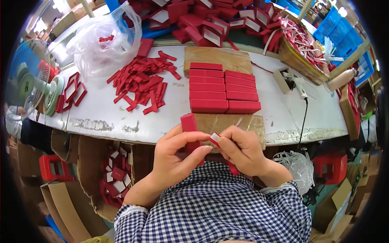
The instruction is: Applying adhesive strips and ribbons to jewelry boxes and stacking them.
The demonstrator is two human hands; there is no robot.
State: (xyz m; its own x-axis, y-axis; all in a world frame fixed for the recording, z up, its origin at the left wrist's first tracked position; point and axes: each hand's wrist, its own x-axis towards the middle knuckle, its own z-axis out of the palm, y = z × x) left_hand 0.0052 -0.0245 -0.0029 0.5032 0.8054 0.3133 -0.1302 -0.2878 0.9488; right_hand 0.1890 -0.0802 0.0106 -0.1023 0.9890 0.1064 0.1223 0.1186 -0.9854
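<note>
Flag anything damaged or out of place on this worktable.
The white tabletop looks damaged: its surface is scuffed in patches along the near edge, left and right. The red strips lie in a loose heap, unlike the neatly arranged red boxes.

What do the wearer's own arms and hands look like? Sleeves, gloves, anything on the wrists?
Left hand and right hand: ungloved. Forearms bare, nothing visible on the wrists. Sleeves short of the wrists, dark blue and white check, edged with white trim.
</note>
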